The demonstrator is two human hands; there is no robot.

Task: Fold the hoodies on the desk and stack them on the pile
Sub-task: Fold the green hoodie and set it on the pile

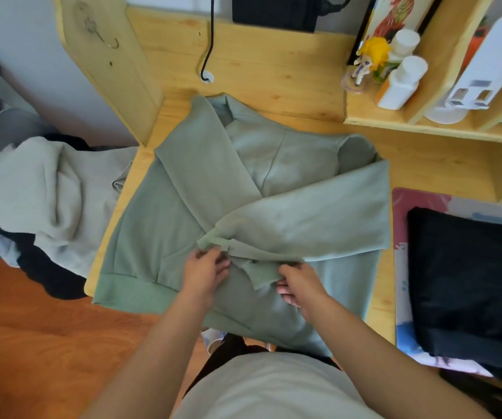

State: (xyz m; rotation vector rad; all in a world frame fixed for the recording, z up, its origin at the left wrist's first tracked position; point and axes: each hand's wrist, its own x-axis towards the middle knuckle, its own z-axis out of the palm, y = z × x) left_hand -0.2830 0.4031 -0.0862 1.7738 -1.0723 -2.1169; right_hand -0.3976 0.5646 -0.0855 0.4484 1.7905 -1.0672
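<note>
My left hand (205, 272) rests with loosely spread fingers on the cuff end of one sleeve, pressing it flat against the body of the sage-green hoodie (183, 213). My right hand (299, 287) pinches the cuff of the other sleeve between thumb and curled fingers. The two sleeves cross over the chest in an X. The hoodie lies spread on the wooden tabletop (273, 71), hood away from me, its ribbed hem hanging over the near-left edge.

To my right, a folded black garment (470, 285) sits on a printed mat (400, 267); I judge this to be the pile. To my left, off the tabletop, a pale grey hoodie (32, 192) lies heaped over darker clothes.

Risks as I judge them: the overhanging hem could drag the garment off the edge once I let go, and the crossed sleeves could slide apart when I fold the body, leaving a lumpy bundle that tips on the pile.

On the shelf (394, 122) stand two white bottles (400, 83) and a yellow-haired figurine (370, 58). I can read no writing or brand anywhere.
</note>
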